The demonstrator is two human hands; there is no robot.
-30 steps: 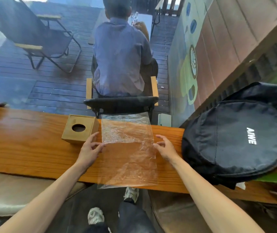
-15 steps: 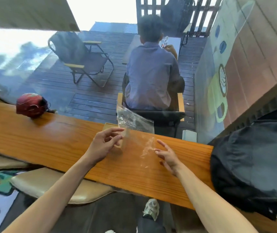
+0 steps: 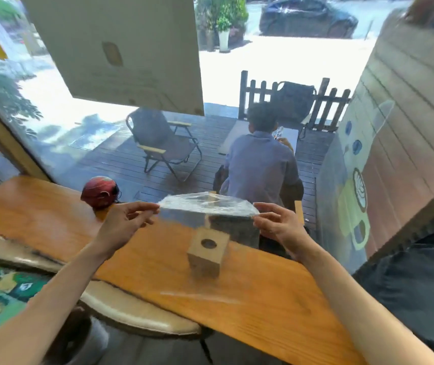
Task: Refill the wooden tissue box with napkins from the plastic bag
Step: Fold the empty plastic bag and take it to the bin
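- Reaching forward over the counter (image 3: 158, 262), both forearms bare, coming in from the bottom corners.
- Left hand (image 3: 121, 225): thumb and fingertips pinched on the left edge of the bag (image 3: 208, 206).
- Right hand (image 3: 276, 222): pinched on the bag's right edge, other fingers loosely spread.
- Bag: clear plastic, stretched flat between the two hands, raised off the counter, above and just behind the box (image 3: 208, 250); contents not discernible.
- Box: small wooden cube with a round hole on top, standing on the counter between the forearms, near the far edge, touched by neither hand.
- Counter: near edge wavy, running diagonally from upper left to lower right; bare wood open on both sides of the box.
- Cushioned stool (image 3: 142, 316) tucked under the near edge, left.
- Dark bag (image 3: 421, 280) crowding the counter's right end; no legible lettering here.
- Red helmet (image 3: 100, 192) at the far edge, left, well apart from the box.
- Window glass directly behind the counter; a pale sheet (image 3: 121, 48) stuck on it, print too faint to read.
- Beyond the glass: seated person (image 3: 260, 164) with back turned, empty folding chair (image 3: 163, 143), picket fence (image 3: 289, 98).
- Coffee-cup mural (image 3: 355, 201) on the right wall, no words visible.
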